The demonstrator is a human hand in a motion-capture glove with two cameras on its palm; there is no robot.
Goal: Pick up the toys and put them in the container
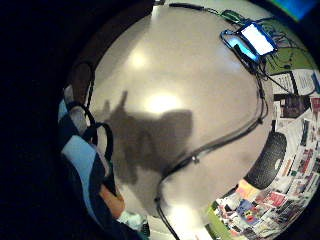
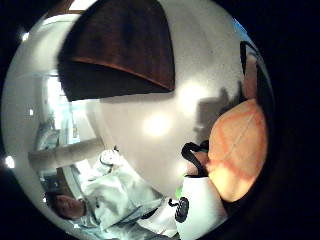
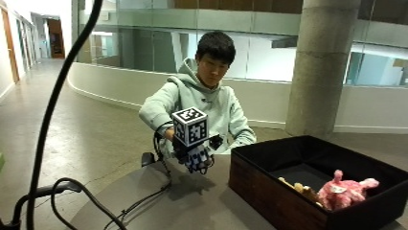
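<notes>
The dark fabric container [image 3: 280, 191] stands at the near right corner of the tabletop [image 3: 185, 206], its long side running from near right to far left. In its near end lies a pink plush toy [image 3: 341, 190], long axis across the box, its ears pointing toward the right wall. Just beside it on the left sits a small tan toy [image 3: 305, 189] — too small to tell which way it faces.

Farther back, off the container's far left corner, the gloved right hand [image 3: 194, 155] hangs above the tabletop with its fingers [image 3: 199, 164] pointing down, relaxed and holding nothing.

The little finger side palm view adds what the outside view lacks: a lit phone [image 1: 256, 39] on the tabletop [image 1: 170, 65] at its edge, and printed papers [image 1: 295, 165] near it. The thumb side view shows the container [image 2: 120, 45] as a dark wedge on the tabletop, and the person's pale sleeve — no toy is in either.
</notes>
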